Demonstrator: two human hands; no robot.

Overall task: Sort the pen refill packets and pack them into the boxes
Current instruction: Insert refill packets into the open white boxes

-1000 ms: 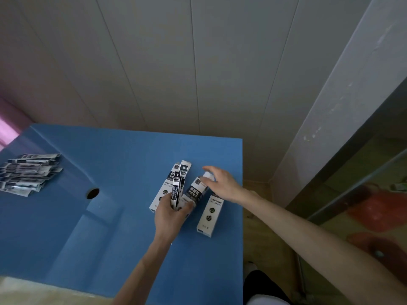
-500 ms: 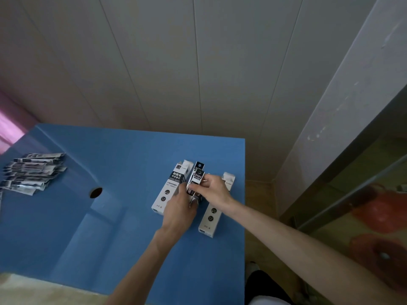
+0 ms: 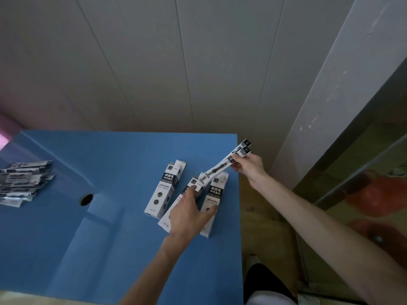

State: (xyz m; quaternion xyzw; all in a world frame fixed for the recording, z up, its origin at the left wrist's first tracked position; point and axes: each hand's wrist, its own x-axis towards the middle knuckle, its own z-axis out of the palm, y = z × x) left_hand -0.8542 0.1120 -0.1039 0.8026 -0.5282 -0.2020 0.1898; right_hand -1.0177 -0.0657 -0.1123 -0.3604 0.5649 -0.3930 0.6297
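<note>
Nearest the camera, the left hand (image 3: pixel 191 213) lies over the middle box (image 3: pixel 176 213), fingers curled around its top, holding it down on the blue table (image 3: pixel 105 238). This box sits between two others: the left box (image 3: pixel 164 189) lies just beside it, well clear of the hand, and the right box (image 3: pixel 212 203) touches it on the other side, with the left thumb against its face. All three lie flat, their open ends pointing away from the person.

Beyond the middle box, the right hand (image 3: pixel 247 166) pinches the far end of the refill packets (image 3: pixel 226 164) between thumb and fingers; the strips slope down to the middle box's open mouth.

Half a second ago both hands met close together over the box mouth; now the right hand has drawn out past the table's edge.

Far left of the boxes lies a pile of packets (image 3: pixel 23 182), unmoved.
</note>
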